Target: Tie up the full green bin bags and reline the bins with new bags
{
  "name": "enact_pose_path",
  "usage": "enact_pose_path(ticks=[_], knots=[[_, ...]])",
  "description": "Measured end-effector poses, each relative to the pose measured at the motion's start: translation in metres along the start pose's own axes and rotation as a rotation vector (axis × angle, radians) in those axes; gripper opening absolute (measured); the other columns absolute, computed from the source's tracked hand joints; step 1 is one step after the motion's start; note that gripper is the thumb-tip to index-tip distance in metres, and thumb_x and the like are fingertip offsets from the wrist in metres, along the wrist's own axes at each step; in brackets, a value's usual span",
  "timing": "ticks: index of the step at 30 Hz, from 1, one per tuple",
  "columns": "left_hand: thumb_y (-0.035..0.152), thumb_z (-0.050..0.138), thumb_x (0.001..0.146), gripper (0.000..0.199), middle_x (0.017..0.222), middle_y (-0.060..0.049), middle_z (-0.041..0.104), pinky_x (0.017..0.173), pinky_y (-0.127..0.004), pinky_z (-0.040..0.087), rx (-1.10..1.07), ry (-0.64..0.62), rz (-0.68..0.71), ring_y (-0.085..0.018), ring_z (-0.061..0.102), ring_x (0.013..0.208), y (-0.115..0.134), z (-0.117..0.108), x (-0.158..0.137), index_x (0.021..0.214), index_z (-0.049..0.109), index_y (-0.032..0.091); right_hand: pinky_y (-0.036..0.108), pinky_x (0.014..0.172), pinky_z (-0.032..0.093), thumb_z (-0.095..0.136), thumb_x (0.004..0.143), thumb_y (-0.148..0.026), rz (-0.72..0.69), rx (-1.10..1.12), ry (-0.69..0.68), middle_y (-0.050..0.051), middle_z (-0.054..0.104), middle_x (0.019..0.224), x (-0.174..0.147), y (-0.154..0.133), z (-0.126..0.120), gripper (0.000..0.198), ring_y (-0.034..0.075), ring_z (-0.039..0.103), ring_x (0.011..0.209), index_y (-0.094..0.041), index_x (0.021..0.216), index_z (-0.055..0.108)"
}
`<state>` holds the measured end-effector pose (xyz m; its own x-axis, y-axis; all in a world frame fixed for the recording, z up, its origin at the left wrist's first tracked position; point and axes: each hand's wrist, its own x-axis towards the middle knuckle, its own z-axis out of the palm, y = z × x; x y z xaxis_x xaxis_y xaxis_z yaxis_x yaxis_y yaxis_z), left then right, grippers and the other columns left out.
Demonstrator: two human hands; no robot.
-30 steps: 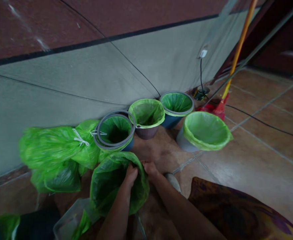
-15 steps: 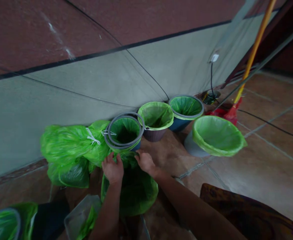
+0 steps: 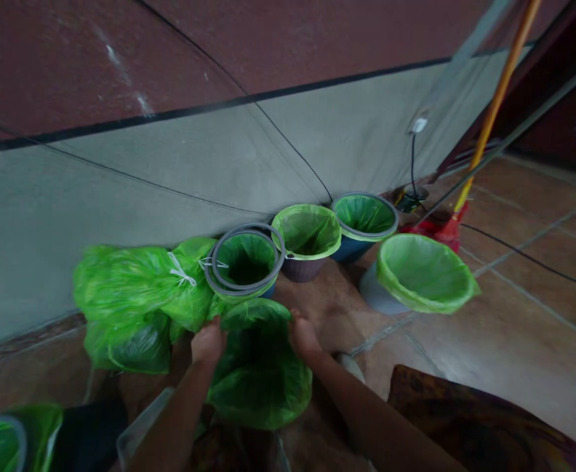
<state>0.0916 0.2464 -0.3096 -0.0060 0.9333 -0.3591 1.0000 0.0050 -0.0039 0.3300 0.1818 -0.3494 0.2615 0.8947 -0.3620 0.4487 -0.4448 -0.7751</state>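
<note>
On the tiled floor (image 3: 538, 341): one green bag (image 3: 261, 396), mouth spread wide, right between the two hands; can't see what's under it
Left hand (image 3: 209, 341): grip looks closed on the bag's left edge
Right hand (image 3: 303, 335): same deal, fingers curled on the right edge
Just behind the bag: blue bucket (image 3: 268, 288), lined green, couple of grey rings (image 3: 241, 287) on top
Next along the wall (image 3: 170, 170): purplish bin (image 3: 301, 270), then a blue bin (image 3: 351, 250), both lined too
Off to the right: grey bin (image 3: 379, 295) with a pale green liner (image 3: 425, 269)
Over on the left: bulging green sacks (image 3: 120, 282), white string (image 3: 183, 270) tied round the neck
</note>
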Motion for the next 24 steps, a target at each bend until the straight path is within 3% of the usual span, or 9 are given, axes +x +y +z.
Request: enact_pose_path(ticks=[3,6,8,11,15,18,20,24], knots=[[0.029,0.06,0.085,0.054,0.121,-0.016,0.071,0.094,-0.036,0.05,0.011,-0.017,0.033,-0.029,0.067,0.113,0.003,-0.004,0.002,0.137,0.05,0.017,0.038,0.091,0.044,0.063,0.08,-0.011,-0.028,-0.048,0.051,0.018,0.071,0.105,0.0,0.0,-0.007,0.039,0.031,0.065,0.1,-0.012,0.118,0.064],[0.047,0.064,0.084,0.074,0.138,-0.017,0.062,0.101,-0.034,0.047,-0.194,0.027,0.08,-0.028,0.061,0.124,0.009,-0.015,0.013,0.146,0.04,0.014,0.039,0.103,0.04,0.066,0.084,-0.031,-0.162,0.038,0.133,0.015,0.068,0.122,0.017,-0.021,-0.019,0.04,0.031,0.061,0.115,-0.018,0.123,0.064],[0.055,0.05,0.091,0.07,0.138,-0.016,0.062,0.1,-0.032,0.048,-0.325,0.014,0.069,-0.025,0.062,0.123,0.014,-0.022,0.022,0.145,0.042,0.013,0.038,0.1,0.042,0.057,0.092,-0.035,-0.217,0.01,0.074,0.012,0.071,0.116,0.035,-0.042,-0.022,0.031,0.028,0.063,0.11,-0.019,0.116,0.068],[0.045,0.027,0.101,0.054,0.126,-0.013,0.07,0.097,-0.031,0.049,-0.349,-0.028,0.051,-0.023,0.067,0.115,0.019,-0.027,0.031,0.129,0.061,0.014,0.033,0.088,0.046,0.053,0.094,-0.034,-0.215,-0.132,-0.083,0.008,0.075,0.095,0.058,-0.065,-0.014,0.024,0.023,0.067,0.092,-0.021,0.094,0.073],[0.037,0.031,0.101,0.047,0.108,-0.012,0.076,0.095,-0.033,0.051,-0.284,-0.052,0.085,-0.024,0.07,0.104,0.016,-0.018,0.03,0.106,0.073,0.018,0.03,0.082,0.045,0.06,0.09,-0.03,-0.294,-0.205,-0.178,0.005,0.074,0.083,0.068,-0.061,0.003,0.018,0.021,0.067,0.085,-0.022,0.079,0.072],[0.038,0.039,0.099,0.04,0.116,-0.01,0.075,0.098,-0.034,0.049,-0.248,-0.041,0.126,-0.024,0.069,0.108,0.009,-0.01,0.024,0.12,0.068,0.022,0.029,0.081,0.045,0.067,0.082,-0.02,-0.336,-0.235,-0.208,0.005,0.073,0.08,0.068,-0.049,0.007,0.006,0.022,0.067,0.083,-0.022,0.08,0.072],[0.038,0.043,0.097,0.04,0.12,-0.01,0.073,0.099,-0.035,0.049,-0.212,-0.044,0.139,-0.025,0.068,0.111,0.007,-0.008,0.02,0.129,0.063,0.023,0.028,0.079,0.045,0.07,0.077,-0.014,-0.314,-0.246,-0.219,0.004,0.073,0.077,0.066,-0.044,0.005,0.007,0.022,0.068,0.083,-0.021,0.079,0.072],[0.028,0.053,0.092,0.049,0.121,-0.011,0.072,0.1,-0.037,0.048,-0.136,-0.075,0.134,-0.026,0.067,0.115,0.007,-0.014,0.016,0.14,0.053,0.025,0.028,0.082,0.046,0.065,0.08,-0.012,-0.251,-0.235,-0.199,0.007,0.074,0.083,0.057,-0.045,-0.001,0.01,0.022,0.069,0.088,-0.019,0.082,0.072]])
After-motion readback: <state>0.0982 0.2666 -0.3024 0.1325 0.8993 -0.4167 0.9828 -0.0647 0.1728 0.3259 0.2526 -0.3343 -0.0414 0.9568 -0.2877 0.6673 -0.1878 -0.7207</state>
